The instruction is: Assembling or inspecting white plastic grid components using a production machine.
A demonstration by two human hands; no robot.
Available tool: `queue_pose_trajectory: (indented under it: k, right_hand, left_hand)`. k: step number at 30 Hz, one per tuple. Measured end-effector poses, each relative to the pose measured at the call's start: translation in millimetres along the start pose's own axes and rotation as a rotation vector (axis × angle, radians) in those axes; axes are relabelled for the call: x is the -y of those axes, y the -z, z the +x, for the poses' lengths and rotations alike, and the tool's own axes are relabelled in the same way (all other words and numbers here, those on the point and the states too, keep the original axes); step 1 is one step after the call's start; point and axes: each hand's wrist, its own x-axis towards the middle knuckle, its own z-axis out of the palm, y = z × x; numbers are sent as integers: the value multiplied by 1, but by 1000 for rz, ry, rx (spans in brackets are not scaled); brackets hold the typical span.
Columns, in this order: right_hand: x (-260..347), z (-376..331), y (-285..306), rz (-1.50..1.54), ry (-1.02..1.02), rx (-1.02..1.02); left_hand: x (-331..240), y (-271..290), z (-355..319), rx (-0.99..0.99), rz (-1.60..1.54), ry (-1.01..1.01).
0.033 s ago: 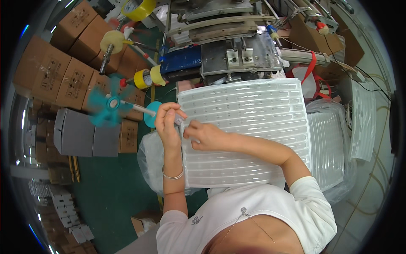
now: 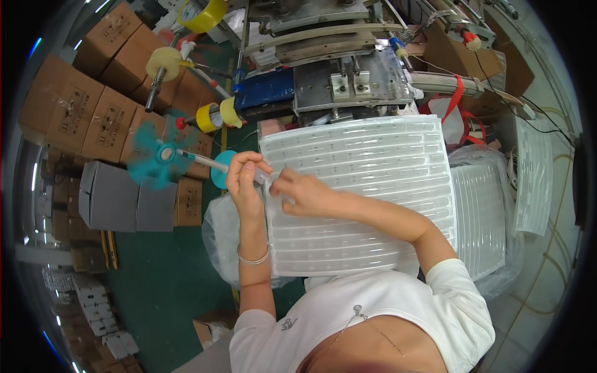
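Head view: left hand (image 2: 246,183) is holding a small clear piece (image 2: 262,177) between its fingers, the piece sitting at the left edge of the white ribbed tray (image 2: 373,163). Right hand (image 2: 301,195) is hovering just beside it, over that left edge, showing bent, blurry fingers; can't tell if it's gripping anything. Metal machine (image 2: 348,79) is standing beyond the tray's far edge. Teal fan (image 2: 165,151) is spinning off the left edge.
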Motion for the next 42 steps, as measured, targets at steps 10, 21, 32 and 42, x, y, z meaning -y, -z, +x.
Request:
queue_pose_trajectory:
  k: [10,21,32,42]
  right_hand:
    - [-41,-19,108,142,-392,-334]
    - [-43,-34,163,-75,-305,-633]
    - [-53,32,181,-656,3,-779]
    - [-90,49,184,-927,101,-894]
  left_hand:
    - [37,-26,10,315,715,-27]
    - [33,-121,78,137,1015,-400]
    - [28,-125,104,214,959,-546]
    - [7,8,12,307,990,-125]
